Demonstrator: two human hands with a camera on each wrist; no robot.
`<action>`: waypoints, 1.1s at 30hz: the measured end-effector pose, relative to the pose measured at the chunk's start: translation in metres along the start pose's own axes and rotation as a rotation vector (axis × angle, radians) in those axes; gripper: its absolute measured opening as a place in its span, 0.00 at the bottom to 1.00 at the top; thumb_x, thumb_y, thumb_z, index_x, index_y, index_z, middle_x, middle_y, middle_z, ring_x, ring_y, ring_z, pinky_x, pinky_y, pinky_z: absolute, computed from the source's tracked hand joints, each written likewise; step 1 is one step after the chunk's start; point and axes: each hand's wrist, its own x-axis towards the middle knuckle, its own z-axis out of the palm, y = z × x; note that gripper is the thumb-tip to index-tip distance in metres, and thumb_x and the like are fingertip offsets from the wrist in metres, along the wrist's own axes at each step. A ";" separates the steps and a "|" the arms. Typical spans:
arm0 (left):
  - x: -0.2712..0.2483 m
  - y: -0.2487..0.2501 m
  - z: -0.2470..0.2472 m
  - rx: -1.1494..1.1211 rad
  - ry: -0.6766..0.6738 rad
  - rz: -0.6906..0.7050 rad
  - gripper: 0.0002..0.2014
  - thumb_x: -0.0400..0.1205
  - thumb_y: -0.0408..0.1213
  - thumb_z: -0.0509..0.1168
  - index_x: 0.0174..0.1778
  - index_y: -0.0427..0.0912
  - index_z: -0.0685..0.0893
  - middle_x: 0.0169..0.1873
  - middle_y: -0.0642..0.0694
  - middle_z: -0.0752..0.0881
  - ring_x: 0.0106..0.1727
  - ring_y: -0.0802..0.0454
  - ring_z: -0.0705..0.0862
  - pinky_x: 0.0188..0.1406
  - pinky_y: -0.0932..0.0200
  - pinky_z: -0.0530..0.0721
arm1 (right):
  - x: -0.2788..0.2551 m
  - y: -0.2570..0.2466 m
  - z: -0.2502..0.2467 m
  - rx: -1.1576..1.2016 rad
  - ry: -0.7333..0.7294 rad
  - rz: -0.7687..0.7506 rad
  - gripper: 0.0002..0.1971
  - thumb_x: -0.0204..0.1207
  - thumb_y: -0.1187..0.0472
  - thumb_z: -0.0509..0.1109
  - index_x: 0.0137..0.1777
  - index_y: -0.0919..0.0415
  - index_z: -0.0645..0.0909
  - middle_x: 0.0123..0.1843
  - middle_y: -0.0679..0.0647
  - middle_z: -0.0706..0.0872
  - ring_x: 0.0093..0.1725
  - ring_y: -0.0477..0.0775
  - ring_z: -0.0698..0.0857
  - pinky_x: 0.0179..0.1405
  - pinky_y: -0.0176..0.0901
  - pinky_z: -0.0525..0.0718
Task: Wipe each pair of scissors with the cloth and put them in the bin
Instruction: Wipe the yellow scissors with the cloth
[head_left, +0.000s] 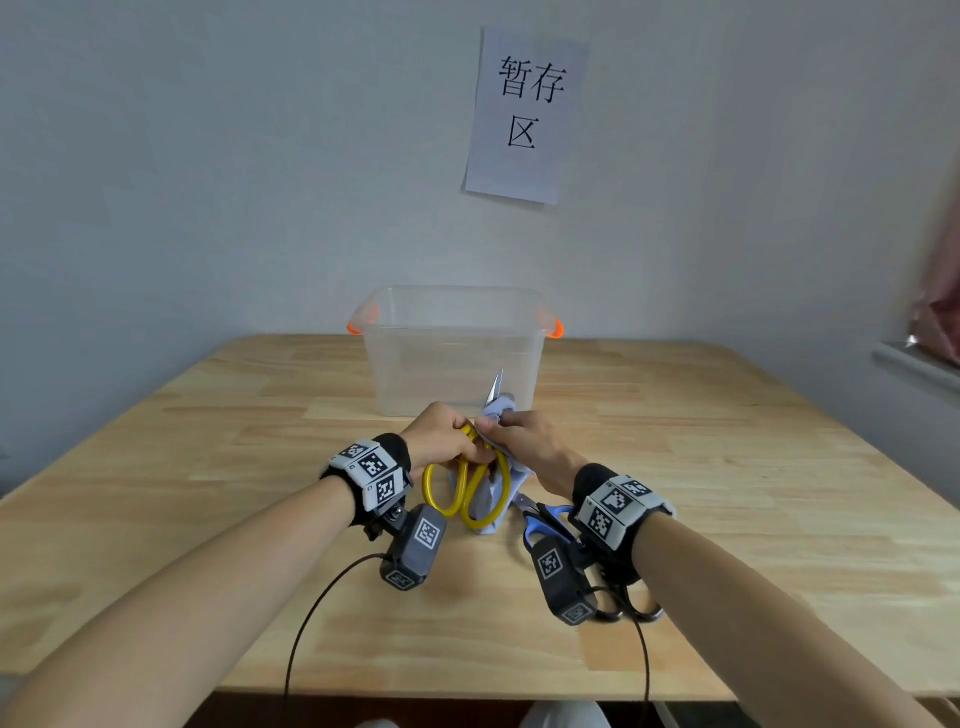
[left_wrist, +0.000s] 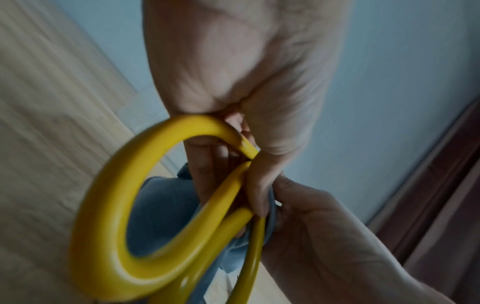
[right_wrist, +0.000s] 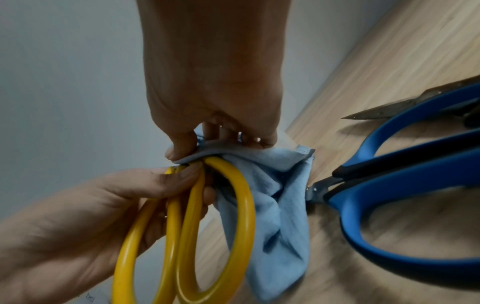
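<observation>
Midway over the wooden table (head_left: 727, 467), I hold the yellow-handled scissors (head_left: 470, 491) above the boards, their blade tips pointing toward the far wall, just in front of the clear bin (head_left: 452, 353). My left hand (head_left: 441, 441) grips them where the two yellow loops meet, fingers curled round the handles, the loops hanging back toward me. My right hand (head_left: 524, 441) pinches the light blue cloth (head_left: 493, 493) around the blades just beyond that grip; the thumb and fingers press the fold shut, and the rest of the cloth hangs down to the right of the yellow loops. Only the blade tips show past the cloth. The bin, with orange clips at each end, stands at the far middle of the table against the wall. Near my right wrist, blue-handled scissors (head_left: 545, 519) lie flat on the table, and black-handled scissors (head_left: 636, 605) lie nearer still, partly hidden under the wrist gear. A paper sign (head_left: 524, 114) with printed characters hangs on the wall above the bin.
</observation>
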 end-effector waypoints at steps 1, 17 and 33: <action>0.001 0.000 0.000 0.000 0.005 -0.007 0.13 0.73 0.25 0.78 0.50 0.24 0.87 0.45 0.29 0.91 0.43 0.41 0.90 0.52 0.45 0.90 | -0.001 -0.001 0.001 -0.005 0.010 -0.001 0.18 0.81 0.53 0.73 0.35 0.65 0.79 0.35 0.57 0.78 0.36 0.48 0.78 0.34 0.36 0.79; -0.021 -0.021 -0.010 -0.558 -0.308 -0.100 0.14 0.79 0.14 0.65 0.56 0.33 0.85 0.46 0.32 0.89 0.45 0.36 0.91 0.50 0.43 0.91 | 0.008 0.004 0.023 0.026 0.174 -0.041 0.21 0.81 0.55 0.72 0.30 0.59 0.70 0.27 0.53 0.69 0.28 0.49 0.68 0.23 0.35 0.68; -0.015 -0.008 -0.005 -0.305 0.010 -0.043 0.10 0.75 0.12 0.68 0.43 0.31 0.84 0.32 0.36 0.86 0.24 0.45 0.85 0.24 0.55 0.87 | 0.011 -0.007 0.007 0.275 -0.008 0.010 0.15 0.82 0.70 0.70 0.32 0.67 0.81 0.32 0.60 0.86 0.29 0.50 0.87 0.30 0.38 0.86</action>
